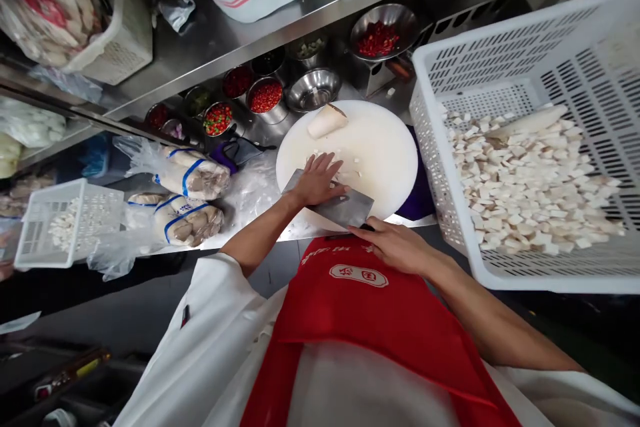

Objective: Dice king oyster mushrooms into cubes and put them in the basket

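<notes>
My right hand [397, 245] grips the dark handle of a cleaver [353, 207], whose broad blade lies nearly flat at the near side of a round white cutting board [393, 147]. Across the blade, my left hand [317, 180] rests flat with its fingers stretched and spread toward the board's middle. A few small white cubes [357, 174] lie by its fingertips, and others may be hidden under the palm. Toward the back of the board sits a thick cut piece of king oyster mushroom [327, 121], apart from both hands.
A large white basket [450, 213] with diced mushroom [530, 187] stands at right. Bagged mushrooms [193, 220] and a small white basket [77, 247] are at left. Behind the board are bowls of chopped chilli [265, 97] and a metal bowl [314, 91], below a steel shelf [210, 53].
</notes>
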Tool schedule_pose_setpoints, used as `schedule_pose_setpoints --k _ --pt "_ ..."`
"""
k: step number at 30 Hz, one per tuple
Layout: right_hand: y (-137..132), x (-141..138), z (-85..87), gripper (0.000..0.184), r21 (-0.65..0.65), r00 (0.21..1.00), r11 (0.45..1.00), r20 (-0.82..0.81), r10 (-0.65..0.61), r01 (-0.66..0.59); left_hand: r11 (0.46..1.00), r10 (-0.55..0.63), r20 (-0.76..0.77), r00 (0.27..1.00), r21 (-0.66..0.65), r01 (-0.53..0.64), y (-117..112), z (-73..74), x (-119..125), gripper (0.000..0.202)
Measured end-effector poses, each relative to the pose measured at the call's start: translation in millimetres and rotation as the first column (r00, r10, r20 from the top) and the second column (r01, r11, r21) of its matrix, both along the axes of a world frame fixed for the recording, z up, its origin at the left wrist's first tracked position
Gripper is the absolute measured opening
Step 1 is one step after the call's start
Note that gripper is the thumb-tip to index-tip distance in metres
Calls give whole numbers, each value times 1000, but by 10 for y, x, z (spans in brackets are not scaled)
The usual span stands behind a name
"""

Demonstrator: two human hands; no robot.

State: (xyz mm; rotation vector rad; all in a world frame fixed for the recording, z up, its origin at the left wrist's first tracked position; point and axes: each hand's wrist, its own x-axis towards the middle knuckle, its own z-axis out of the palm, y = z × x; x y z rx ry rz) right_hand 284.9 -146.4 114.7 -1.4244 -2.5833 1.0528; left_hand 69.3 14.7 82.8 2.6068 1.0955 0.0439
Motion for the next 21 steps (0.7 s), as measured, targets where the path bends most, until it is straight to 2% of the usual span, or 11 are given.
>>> schedule_pose_setpoints --k 3,5,7,10,12,14,17,19,21 --pt "-43 -9 -22 68 16 999 999 -17 -33 33 991 -134 -16 991 -5 134 -85 -23 71 84" --pt "-61 -21 -37 70 25 999 999 -18 -42 42 992 -123 -63 990 -19 122 3 -81 60 78" --pt "-115 -12 -41 70 25 999 999 -14 -48 48 1000 -18 -119 993 -24 15 203 -165 -28 69" --pt "-314 78 -18 71 5 997 997 -23 -78 78 987 154 -156 976 -18 -159 561 -298 -282 66" --pt "-506 174 -2 73 -21 991 993 -51 -121 120 966 250 -155 956 -23 -257 732 -386 -466 65" --pt "-686 260 -8 76 -49 973 977 -98 -211 207 923 374 -143 917 -44 -383 815 -484 -600 64" --pt "-799 288 -98 76 -78 895 908 -151 -420 413 863 499 -55 865 -62 -502 801 -639 -644 59" --pt "-722 216 -207 71 -67 828 841 -147 -541 538 884 465 40 884 -71 -462 745 -715 -576 54" --pt "-550 81 -320 67 -33 783 790 -119 -611 612 926 377 120 919 -89 -368 684 -745 -470 50"
